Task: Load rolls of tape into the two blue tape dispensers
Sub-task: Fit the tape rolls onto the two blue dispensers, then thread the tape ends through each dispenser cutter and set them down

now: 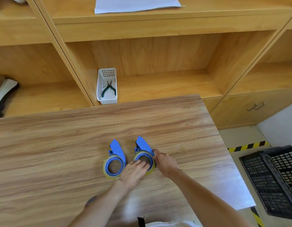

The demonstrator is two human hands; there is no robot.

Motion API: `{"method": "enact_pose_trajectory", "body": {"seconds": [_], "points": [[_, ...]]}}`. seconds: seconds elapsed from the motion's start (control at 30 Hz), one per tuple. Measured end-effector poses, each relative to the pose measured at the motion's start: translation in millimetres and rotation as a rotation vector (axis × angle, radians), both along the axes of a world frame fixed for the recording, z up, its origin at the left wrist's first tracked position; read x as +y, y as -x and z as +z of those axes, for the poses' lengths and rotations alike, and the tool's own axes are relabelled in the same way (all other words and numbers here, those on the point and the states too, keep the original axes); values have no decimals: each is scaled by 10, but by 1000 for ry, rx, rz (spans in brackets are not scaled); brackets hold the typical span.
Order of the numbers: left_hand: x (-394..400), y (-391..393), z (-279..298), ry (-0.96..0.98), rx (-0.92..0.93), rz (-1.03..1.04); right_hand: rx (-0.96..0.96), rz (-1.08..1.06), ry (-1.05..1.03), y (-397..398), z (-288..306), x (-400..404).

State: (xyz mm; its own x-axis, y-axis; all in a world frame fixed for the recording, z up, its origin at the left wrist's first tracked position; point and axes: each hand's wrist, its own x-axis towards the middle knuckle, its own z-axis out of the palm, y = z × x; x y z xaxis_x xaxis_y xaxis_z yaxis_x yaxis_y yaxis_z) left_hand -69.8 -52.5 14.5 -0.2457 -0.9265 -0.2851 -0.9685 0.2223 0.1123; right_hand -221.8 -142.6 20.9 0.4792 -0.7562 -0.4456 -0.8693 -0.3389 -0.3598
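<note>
Two blue tape dispensers lie side by side on the wooden table (60, 145). The left dispenser (116, 147) has a yellowish tape roll (106, 171) around its blue hub and nobody touches it. The right dispenser (142, 143) also carries a tape roll (142, 153). My left hand (133, 172) rests flat on the near side of that right roll, fingers over its hub. My right hand (164, 163) grips the right edge of the same roll and dispenser, thumb by the blue guard.
A white slotted basket (99, 89) with green-handled pliers (109, 90) stands on the shelf behind the table. White paper (135, 4) lies on the upper shelf. Black plastic crates (272, 179) sit on the floor at right, beside yellow-black floor tape (248, 146).
</note>
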Motion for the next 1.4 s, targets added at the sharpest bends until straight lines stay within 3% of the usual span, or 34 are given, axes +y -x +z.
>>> {"method": "enact_pose_trajectory", "body": {"seconds": [0.13,0.23,0.37,0.5,0.57,0.7,0.83,1.17,1.3,1.4], "points": [[-23,50,81,-80,17,34,38,1,22,-9,45,40],[-19,-47,171,-98,161,82,-51,-52,99,-33,70,45],[43,-424,296,96,319,268,-163,-14,227,-231,127,28],[232,-845,289,234,327,582,-125,128,325,-586,117,150],[322,-986,255,195,291,715,-121,191,384,-771,77,235],[396,-1129,130,-133,212,887,-17,267,284,-1060,46,403],[425,-1152,9,-319,205,919,128,226,221,-1238,2,455],[409,-1174,58,-255,152,900,298,205,244,-1505,-39,396],[439,-1264,222,-108,267,924,184,38,143,-1521,22,360],[486,-1387,286,-27,584,989,23,-40,76,-1460,146,275]]}}
